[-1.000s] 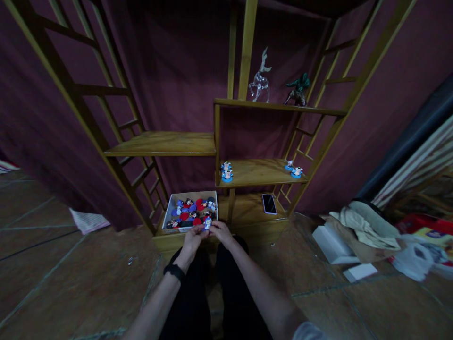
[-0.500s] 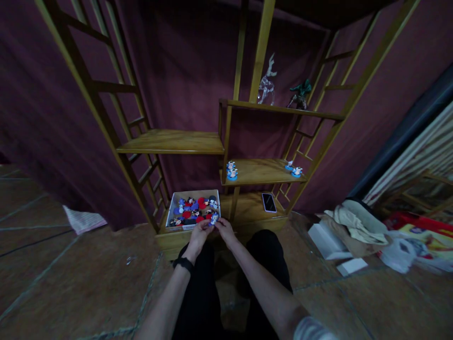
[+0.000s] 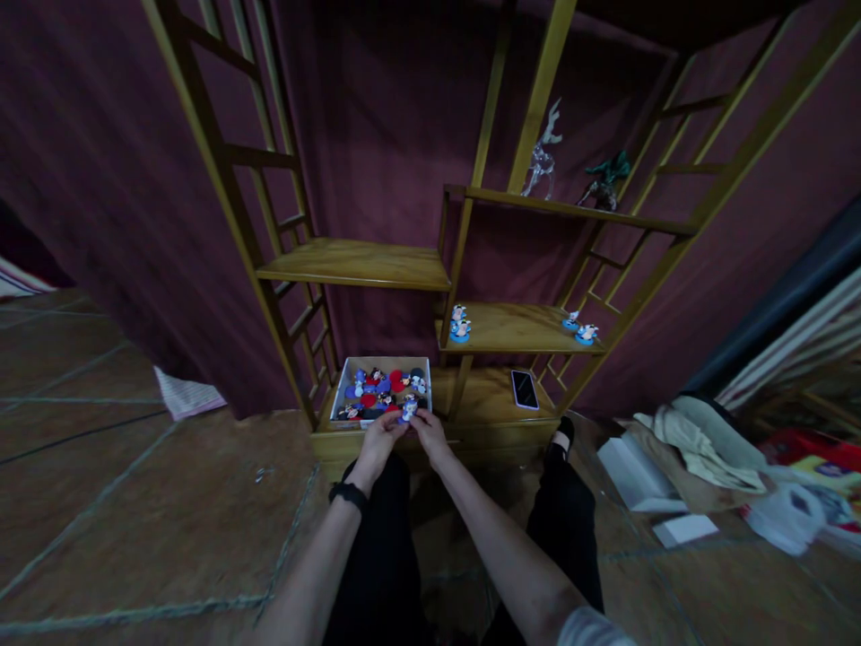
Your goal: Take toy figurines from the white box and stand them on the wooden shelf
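My left hand (image 3: 381, 437) and my right hand (image 3: 426, 431) meet just in front of a white box (image 3: 343, 381) on the lowest shelf. Both pinch a small figurine with a blue base (image 3: 407, 410) between their fingertips. The box holds several small figurines with red, blue and dark bases (image 3: 381, 392). A black band (image 3: 348, 493) is on my left wrist. More blue-based figurines stand on the middle shelf, one pair at its left end (image 3: 460, 325) and one pair at its right end (image 3: 579, 328).
A wooden shelf unit (image 3: 356, 264) stands against a dark red curtain. A phone (image 3: 524, 388) lies on the lowest shelf. A glass deer (image 3: 542, 152) and a green figure (image 3: 605, 178) stand on the top shelf. White boxes (image 3: 630, 469), cloth and bags lie on the tiled floor at right.
The view has shifted left and back, so the shelf sits further right. My hands stay together on the figurine at the box's front edge. My right leg has moved out to the right.
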Demonstrator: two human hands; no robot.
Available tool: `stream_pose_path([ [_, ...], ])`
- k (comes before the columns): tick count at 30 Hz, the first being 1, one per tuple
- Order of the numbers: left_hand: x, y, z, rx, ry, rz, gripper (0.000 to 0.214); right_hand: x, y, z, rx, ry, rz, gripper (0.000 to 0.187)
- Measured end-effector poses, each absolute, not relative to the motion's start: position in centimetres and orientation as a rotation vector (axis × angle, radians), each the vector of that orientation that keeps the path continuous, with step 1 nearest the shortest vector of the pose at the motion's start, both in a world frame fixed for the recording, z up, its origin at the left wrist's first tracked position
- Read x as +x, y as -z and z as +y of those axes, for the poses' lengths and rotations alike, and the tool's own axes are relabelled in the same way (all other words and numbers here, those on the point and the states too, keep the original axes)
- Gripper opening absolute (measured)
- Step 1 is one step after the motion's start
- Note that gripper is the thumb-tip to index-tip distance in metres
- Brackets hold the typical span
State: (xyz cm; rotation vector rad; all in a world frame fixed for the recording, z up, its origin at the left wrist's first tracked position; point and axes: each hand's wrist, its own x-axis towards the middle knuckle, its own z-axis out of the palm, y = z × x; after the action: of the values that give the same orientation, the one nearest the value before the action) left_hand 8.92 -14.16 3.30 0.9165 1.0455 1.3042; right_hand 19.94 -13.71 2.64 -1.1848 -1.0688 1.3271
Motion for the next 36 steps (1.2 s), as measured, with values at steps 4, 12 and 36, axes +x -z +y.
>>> stream_pose_path([
  [4, 8.6, -3.1, -14.4, 0.86, -1.325, 1.056, 0.046, 19.5, -2.7, -13.5, -1.087, -1.406, -0.923, 0.03],
  [12, 7.2, -2.8, -16.0, 0.727, -1.424, 1.07, 0.052, 17.1, -2.4, -13.8, -1.018, -1.474, -0.965, 0.027],
  [36, 4.8, -2.4, -17.0, 0.82, -1.475, 1.156, 0.047, 14.9, -2.4, -15.5, -0.836, -1.601, -0.872, 0.038],
])
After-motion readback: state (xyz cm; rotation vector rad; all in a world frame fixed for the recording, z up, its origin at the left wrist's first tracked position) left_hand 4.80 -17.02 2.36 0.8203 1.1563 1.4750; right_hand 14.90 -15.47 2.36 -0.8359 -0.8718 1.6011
